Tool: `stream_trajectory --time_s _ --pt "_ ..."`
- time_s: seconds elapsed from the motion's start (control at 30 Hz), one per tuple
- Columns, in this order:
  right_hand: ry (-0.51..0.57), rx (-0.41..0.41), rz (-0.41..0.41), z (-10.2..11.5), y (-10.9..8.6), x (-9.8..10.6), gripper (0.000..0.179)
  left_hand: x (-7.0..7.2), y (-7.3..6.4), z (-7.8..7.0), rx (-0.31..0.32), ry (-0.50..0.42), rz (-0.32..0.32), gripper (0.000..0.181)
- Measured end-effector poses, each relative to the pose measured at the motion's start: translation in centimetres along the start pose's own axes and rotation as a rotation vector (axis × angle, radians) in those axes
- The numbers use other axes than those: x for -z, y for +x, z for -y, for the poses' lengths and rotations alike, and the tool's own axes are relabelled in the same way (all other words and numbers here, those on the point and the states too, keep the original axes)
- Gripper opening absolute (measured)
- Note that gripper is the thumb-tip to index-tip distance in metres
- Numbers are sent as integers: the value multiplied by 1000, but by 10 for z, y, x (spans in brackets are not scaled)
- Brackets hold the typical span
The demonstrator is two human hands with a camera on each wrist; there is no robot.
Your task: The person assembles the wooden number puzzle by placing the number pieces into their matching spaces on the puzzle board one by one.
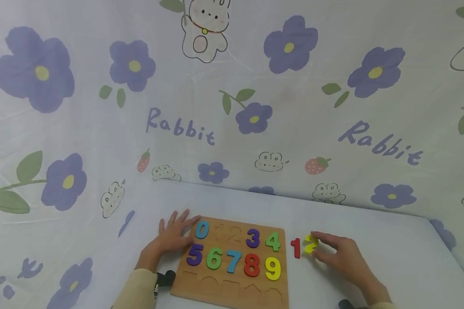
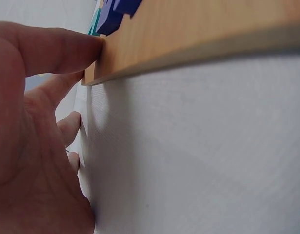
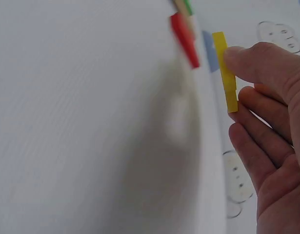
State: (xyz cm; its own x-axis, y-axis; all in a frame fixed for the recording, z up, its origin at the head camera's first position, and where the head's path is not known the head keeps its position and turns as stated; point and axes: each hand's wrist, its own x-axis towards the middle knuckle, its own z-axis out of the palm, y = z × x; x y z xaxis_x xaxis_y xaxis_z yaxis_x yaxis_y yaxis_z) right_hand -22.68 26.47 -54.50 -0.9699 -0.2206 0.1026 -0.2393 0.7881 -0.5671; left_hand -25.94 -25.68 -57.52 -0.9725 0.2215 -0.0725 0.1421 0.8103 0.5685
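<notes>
A wooden number puzzle board (image 1: 201, 281) lies on the white table, with the numbers 0 and 3 to 9 in its slots. The slots for 1 and 2 show bare wood. My left hand (image 1: 174, 234) rests at the board's upper left edge, fingers spread, the thumb (image 2: 67, 51) touching its side. Just right of the board, my right hand (image 1: 344, 257) pinches the yellow number 2 (image 1: 311, 244) between thumb and fingers. In the right wrist view this yellow piece (image 3: 225, 73) appears edge-on. Beside it on the table is the red number 1 (image 1: 296, 248).
Along the board's bottom row are outlined shape recesses (image 1: 231, 287). A white cloth (image 1: 290, 86) printed with flowers and rabbits hangs behind the table (image 1: 402, 244). Dark wrist-camera parts (image 1: 165, 279) sit near the left sleeve.
</notes>
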Motion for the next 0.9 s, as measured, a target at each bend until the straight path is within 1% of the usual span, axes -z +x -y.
stream_trajectory --time_s 0.1,0.2,0.33,0.43,0.47,0.53,0.67,0.7,0.8,0.9 --pt "-2 47 -54 18 3 2 55 -1 1 3 -4 -1 -4 77" --pt "4 93 -96 37 7 0 56 4 -1 -2 -5 -7 2 78" --pt "37 141 -129 63 14 -7 57 5 -3 -6 1 -3 7 78" --pt "74 160 -136 80 21 -13 56 5 -4 -7 0 0 2 77" --pt "89 168 -135 85 23 -16 56 4 -4 -5 -14 -7 -10 77" --pt "118 182 -135 95 27 -21 55 3 -4 -5 -17 -3 -13 77" --pt "175 226 -130 111 37 -33 53 2 -3 -3 -14 3 -5 76" --pt "189 237 -126 115 40 -36 53 3 -3 -5 -5 7 2 76" --pt "221 281 -108 127 48 -44 52 1 -1 -1 -3 -1 -1 76" --pt "234 311 -89 136 55 -53 52 -3 2 5 -9 -6 -16 76"
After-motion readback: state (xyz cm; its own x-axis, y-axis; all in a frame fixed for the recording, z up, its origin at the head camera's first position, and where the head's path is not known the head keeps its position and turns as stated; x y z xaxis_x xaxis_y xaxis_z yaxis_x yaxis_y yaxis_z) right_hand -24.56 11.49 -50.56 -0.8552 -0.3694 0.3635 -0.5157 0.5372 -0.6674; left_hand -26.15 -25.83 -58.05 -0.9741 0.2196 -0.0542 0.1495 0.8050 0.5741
